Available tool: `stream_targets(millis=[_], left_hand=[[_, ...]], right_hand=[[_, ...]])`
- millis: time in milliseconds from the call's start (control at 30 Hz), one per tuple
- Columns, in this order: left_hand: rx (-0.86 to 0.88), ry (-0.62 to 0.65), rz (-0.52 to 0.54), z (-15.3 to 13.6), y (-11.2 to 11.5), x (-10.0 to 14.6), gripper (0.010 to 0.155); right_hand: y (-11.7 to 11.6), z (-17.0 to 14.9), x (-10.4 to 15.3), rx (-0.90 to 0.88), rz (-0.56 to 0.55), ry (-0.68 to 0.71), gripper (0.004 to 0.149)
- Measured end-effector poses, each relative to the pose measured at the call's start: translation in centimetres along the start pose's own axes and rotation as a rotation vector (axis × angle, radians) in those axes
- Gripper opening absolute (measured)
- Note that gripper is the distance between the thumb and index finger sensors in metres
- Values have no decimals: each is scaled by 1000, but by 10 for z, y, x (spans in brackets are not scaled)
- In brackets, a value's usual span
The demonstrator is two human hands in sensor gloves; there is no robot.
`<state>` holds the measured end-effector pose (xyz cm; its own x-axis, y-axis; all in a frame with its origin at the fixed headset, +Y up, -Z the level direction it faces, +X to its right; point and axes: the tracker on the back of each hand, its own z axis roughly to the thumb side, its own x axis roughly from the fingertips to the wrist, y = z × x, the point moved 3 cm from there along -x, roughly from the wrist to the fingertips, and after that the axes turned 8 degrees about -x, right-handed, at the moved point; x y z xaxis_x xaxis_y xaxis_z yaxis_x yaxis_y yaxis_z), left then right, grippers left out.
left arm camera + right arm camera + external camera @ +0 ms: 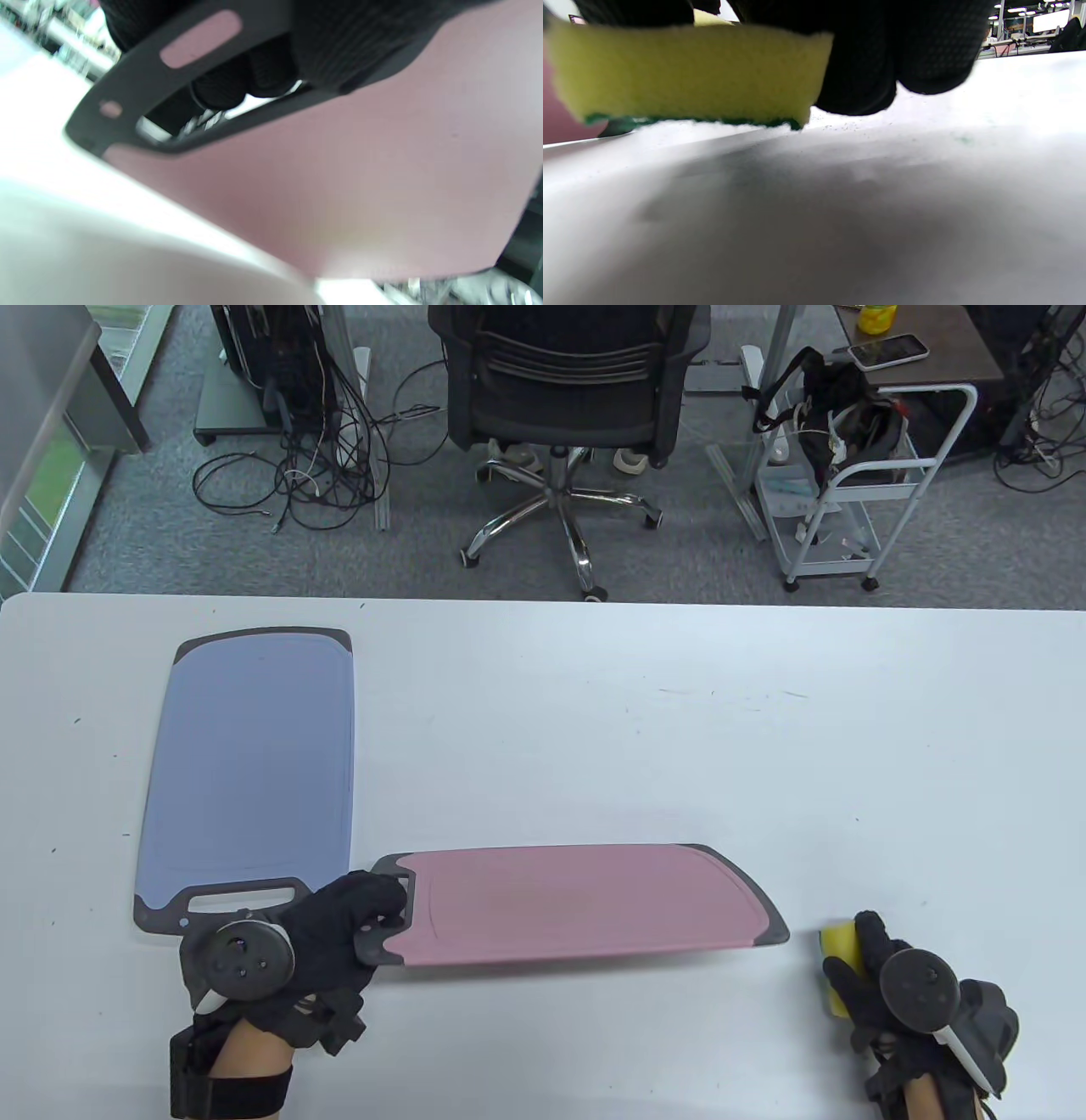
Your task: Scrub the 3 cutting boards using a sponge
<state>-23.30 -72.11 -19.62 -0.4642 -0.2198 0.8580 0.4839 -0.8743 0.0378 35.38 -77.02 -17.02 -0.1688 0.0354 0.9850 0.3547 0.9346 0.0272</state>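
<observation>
Though overhead hides it, sponge point(687, 72) underside (green).

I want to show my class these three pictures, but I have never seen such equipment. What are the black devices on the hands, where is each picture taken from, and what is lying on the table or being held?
These are a person's two hands in black sensor gloves; the round device strapped on each is a motion tracker. One camera looks down at the white table; one sits on each wrist. A flat blue plastic cutting board lies on the table. The left hand grips the dark handle end of a pink plastic cutting board, fingers through its slot. The right hand holds a yellow sponge with a green scrubbing underside beside that board.
</observation>
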Motion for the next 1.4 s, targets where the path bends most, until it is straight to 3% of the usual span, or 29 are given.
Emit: stream_targets(millis=[67, 367, 767, 900, 1067, 1267, 1400], left_hand=[[-245, 64, -11, 7, 11, 0, 43], [-584, 241, 18, 52, 58, -5, 45], [-600, 314, -9, 62, 78, -3, 46], [-584, 313, -26, 62, 80, -5, 47], [-593, 303, -54, 62, 83, -8, 47], [-594, 306, -57, 64, 84, -10, 47], [-593, 307, -48, 65, 84, -10, 47]], right_hand=[[1, 0, 3, -9, -10, 0, 74], [3, -8, 5, -33, -30, -21, 74], [-4, 1, -1, 16, -52, 9, 74], [-1, 24, -13, 26, -82, 46, 74], [-15, 126, -41, 48, -23, 178, 73], [-69, 297, -56, 144, 66, 389, 73], [-94, 375, -57, 193, 105, 478, 73]])
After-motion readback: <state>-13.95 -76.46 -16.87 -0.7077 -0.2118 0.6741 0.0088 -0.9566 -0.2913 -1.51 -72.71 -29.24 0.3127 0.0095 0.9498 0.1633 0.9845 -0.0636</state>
